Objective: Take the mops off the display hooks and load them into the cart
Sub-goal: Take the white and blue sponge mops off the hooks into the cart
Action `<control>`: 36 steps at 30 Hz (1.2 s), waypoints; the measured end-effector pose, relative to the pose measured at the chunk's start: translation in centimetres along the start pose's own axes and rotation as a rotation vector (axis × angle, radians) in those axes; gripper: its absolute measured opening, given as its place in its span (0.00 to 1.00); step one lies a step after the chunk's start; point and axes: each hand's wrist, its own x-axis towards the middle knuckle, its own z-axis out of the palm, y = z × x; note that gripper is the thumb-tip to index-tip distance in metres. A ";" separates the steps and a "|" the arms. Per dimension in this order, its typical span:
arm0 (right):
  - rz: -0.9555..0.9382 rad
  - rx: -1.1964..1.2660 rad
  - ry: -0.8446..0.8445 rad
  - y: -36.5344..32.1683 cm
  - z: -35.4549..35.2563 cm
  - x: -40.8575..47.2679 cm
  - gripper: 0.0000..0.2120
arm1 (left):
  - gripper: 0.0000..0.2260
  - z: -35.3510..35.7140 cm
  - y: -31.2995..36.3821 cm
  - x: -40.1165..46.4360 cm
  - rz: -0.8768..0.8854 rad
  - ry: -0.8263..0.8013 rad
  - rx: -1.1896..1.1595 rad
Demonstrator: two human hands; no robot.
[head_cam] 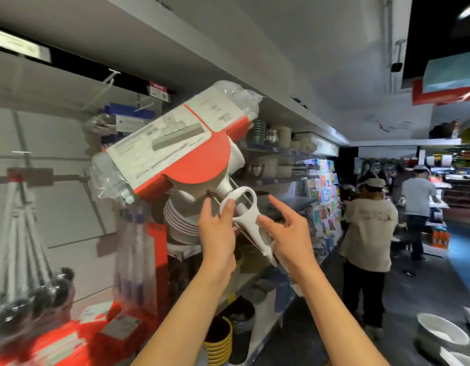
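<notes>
A sponge mop head [175, 143] in red-and-white card packaging and clear plastic hangs tilted in the air in front of the display wall. Its white squeeze lever [245, 212] and metal rods point down to me. My left hand [216, 231] grips the lever's loop and the rods from the left. My right hand [284, 233] holds the lower part of the white lever, index finger stretched out. Bare display hooks [107, 83] stick out of the wall at upper left. No cart is in view.
More mops with red packaging [57, 336] and grey poles hang at lower left. Stacked plates [181, 223], bowls and yellow cups [219, 339] fill the shelves. Two people [368, 233] stand in the aisle on the right. White basins [440, 336] sit at lower right.
</notes>
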 end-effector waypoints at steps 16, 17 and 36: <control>0.061 0.330 0.108 2.5 4.5 -1.4 0.10 | 0.20 -1.5 -0.4 -0.4 0.202 -0.035 0.308; 0.046 0.332 0.097 2.8 4.7 -1.6 0.05 | 0.20 -1.5 -0.7 -0.4 0.207 -0.029 0.301; 0.233 0.387 -0.488 6.1 4.3 3.5 0.18 | 0.17 -0.9 -3.6 -1.7 0.278 0.249 0.267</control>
